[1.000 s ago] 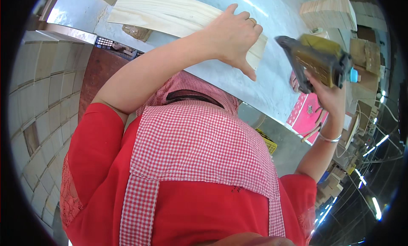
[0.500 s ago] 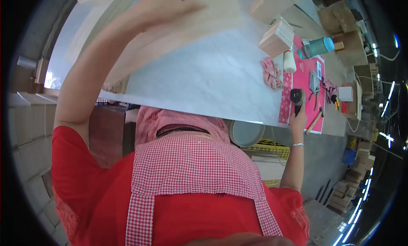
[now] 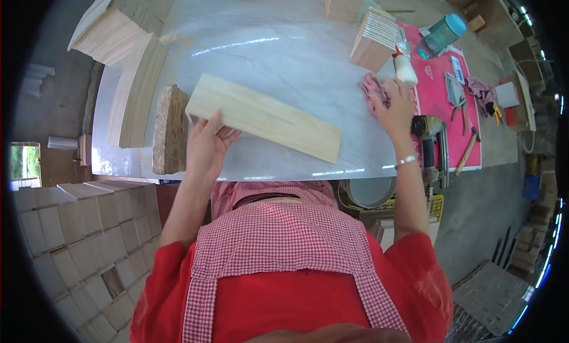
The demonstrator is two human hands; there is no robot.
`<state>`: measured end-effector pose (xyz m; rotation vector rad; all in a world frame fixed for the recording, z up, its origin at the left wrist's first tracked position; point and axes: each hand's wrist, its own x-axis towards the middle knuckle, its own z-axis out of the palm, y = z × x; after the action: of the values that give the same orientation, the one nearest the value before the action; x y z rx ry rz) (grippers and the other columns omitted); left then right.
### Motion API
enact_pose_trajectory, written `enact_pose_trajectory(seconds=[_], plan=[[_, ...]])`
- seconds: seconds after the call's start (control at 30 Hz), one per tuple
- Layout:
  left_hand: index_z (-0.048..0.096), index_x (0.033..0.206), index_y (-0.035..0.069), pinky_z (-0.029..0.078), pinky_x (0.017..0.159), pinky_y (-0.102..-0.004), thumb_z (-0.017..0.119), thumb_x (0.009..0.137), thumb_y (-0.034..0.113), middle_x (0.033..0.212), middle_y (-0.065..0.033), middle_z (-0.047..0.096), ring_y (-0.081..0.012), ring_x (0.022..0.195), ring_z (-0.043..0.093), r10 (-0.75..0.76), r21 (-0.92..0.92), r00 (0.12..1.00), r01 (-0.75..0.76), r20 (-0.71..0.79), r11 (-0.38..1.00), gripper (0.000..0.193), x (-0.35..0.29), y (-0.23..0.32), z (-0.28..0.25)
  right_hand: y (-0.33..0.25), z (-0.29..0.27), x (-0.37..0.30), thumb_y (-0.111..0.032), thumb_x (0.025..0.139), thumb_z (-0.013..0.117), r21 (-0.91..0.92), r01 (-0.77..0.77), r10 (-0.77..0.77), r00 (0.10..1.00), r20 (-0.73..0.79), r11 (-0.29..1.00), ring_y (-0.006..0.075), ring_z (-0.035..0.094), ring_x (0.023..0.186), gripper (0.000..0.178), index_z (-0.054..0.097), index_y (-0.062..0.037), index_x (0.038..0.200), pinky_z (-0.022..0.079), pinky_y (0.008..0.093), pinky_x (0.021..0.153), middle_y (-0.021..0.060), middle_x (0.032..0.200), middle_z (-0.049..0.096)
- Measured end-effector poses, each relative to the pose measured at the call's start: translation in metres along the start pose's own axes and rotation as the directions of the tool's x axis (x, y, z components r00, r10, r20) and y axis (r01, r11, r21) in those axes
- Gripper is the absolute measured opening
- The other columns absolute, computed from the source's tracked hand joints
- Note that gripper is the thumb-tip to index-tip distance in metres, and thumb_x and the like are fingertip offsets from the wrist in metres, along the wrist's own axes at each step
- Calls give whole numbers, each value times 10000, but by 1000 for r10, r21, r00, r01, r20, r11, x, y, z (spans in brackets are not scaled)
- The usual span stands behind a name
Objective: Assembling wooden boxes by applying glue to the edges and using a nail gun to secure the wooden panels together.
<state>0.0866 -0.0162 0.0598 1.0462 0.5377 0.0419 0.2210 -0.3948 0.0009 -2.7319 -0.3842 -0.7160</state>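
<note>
A pale wooden board (image 3: 267, 120) lies at a slant over the grey-white tabletop. My left hand (image 3: 208, 142) grips its left end, thumb on top and fingers curled at the near edge. At the right, my right hand (image 3: 396, 110) is closed on a crumpled pink cloth (image 3: 371, 94), though part of the grip is hidden. Just right of that wrist, a black-handled power tool (image 3: 428, 128) rests by the table's front edge. A white bottle with a red tip (image 3: 405, 69) lies beyond my right fingers.
A rough brown block (image 3: 170, 129) and stacked boards (image 3: 133, 100) stand at left. Wooden pieces (image 3: 374, 42) are stacked at the back right. A teal bottle (image 3: 440, 37), pliers (image 3: 458, 109) and a hammer (image 3: 468, 150) lie on a pink sheet (image 3: 435, 79). A round bucket (image 3: 370, 192) sits below the edge.
My left hand has come back from the far left of the table, with the board now nearer me. My right hand has let go of the black-handled tool and moved to the pink cloth.
</note>
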Motion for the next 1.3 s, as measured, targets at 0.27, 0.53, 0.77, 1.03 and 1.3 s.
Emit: enact_pose_trajectory(seconds=[0.27, 0.53, 0.77, 1.03, 1.3], plan=[[492, 1262, 60, 512, 856, -364, 520, 1013, 220, 1172, -56, 593, -203, 1024, 613, -46, -84, 990, 35, -132, 996, 297, -15, -19, -31, 8, 12, -5, -389, 773, 752, -253, -325, 396, 859, 323, 911, 389, 520, 1167, 631, 561, -81, 1289, 418, 483, 979, 174, 1309, 541], [546, 1159, 69, 501, 879, -365, 524, 1013, 307, 1097, -60, 612, -211, 1038, 623, -186, -104, 981, 179, -54, 978, 280, -23, -39, -37, -50, 71, 60, -505, 693, 804, 117, -488, 502, 837, -216, 865, 395, 444, 1290, 1042, 333, 101, 1397, 358, 478, 1073, 253, 1375, 473], [548, 1105, 76, 507, 900, -376, 463, 1025, 389, 1044, -58, 613, -236, 1082, 608, -275, -143, 961, 269, -24, 953, 334, -46, -45, -46, -61, 93, 80, -508, 635, 845, 236, -718, 755, 631, -179, 655, 420, 422, 1310, 1174, 247, 109, 1435, 353, 474, 1090, 286, 1409, 428], [575, 1088, 44, 528, 846, -331, 561, 994, 255, 1041, -76, 631, -216, 1019, 640, -413, -3, 905, 416, 99, 910, 232, -59, -58, -50, -69, 39, 44, -348, 703, 840, 510, -560, 725, 658, -204, 653, 345, 547, 1176, 954, 347, 99, 1386, 448, 418, 978, 246, 1274, 537], [581, 1094, 41, 515, 859, -286, 614, 968, 186, 1053, -76, 647, -148, 1019, 625, -372, 529, 778, 59, 507, 846, 195, -41, -49, -5, -25, 49, -5, -200, 843, 721, 468, -277, 319, 948, -11, 839, 369, 615, 978, 328, 564, 39, 1004, 461, 395, 866, 247, 1001, 619]])
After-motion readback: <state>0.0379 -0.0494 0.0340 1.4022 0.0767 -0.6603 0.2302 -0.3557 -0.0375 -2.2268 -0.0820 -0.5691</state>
